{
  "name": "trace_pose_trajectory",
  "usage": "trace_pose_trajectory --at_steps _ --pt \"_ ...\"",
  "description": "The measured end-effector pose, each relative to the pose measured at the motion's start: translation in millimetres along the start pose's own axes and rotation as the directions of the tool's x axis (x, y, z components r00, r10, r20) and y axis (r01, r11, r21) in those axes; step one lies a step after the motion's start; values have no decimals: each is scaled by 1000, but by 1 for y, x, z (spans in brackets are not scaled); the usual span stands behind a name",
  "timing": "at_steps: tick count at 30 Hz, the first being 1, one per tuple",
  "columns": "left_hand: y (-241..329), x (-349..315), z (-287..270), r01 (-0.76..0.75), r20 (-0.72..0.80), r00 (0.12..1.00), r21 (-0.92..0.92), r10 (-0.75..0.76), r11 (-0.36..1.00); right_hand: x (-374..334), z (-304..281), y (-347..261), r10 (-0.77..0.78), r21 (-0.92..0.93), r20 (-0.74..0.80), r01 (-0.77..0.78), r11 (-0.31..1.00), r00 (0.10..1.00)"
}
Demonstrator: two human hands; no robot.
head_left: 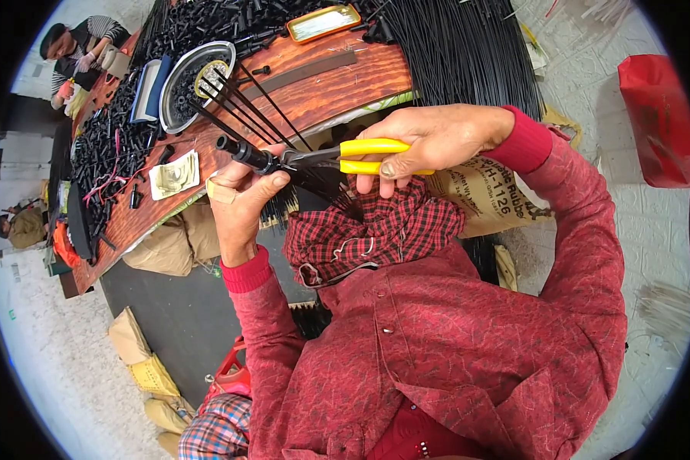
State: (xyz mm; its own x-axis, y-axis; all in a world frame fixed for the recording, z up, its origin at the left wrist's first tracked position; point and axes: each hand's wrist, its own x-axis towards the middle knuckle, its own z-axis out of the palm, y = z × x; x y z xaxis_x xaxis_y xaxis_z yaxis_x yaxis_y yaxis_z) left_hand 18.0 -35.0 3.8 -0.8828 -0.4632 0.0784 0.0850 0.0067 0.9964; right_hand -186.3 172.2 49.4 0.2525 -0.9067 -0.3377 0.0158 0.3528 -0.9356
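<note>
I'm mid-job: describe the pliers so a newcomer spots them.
Start at the wooden table at the top, then look just below its near edge. There the right grip holds the pliers. Their bright yellow handles set them apart from the black tube at their tip.

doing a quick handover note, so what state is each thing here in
yellow-handled pliers, handles slightly apart
black tubular part, held, tilted
left hand, closed around the black tubular part
right hand, closed around the pliers
thin black rods, fanned out
oval metal tray, uncovered, holding small black parts
patterned red jacket, buttoned, collar open
</note>
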Motion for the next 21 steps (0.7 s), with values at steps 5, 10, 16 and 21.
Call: trace_pose_trajectory --at_steps 5,10,16,21 --pt "1 2 2 11 -8 1000 29 -10 1000 -1 0 -5 -23 -125 -32 19 992 999" --pt "1 1 3 3 -17 1000 19 -3 1000 -3 4 -14 22 -266 -102 -49 963 995" --pt "-6 2 -1 2 -22 1000 -7 -2 1000 1 11 -10 31 -334 -162 -84 939 986" --pt "-7 2 -6 -16 -24 1000 -49 15 999 11 22 4 -4 -347 -221 -75 935 975"
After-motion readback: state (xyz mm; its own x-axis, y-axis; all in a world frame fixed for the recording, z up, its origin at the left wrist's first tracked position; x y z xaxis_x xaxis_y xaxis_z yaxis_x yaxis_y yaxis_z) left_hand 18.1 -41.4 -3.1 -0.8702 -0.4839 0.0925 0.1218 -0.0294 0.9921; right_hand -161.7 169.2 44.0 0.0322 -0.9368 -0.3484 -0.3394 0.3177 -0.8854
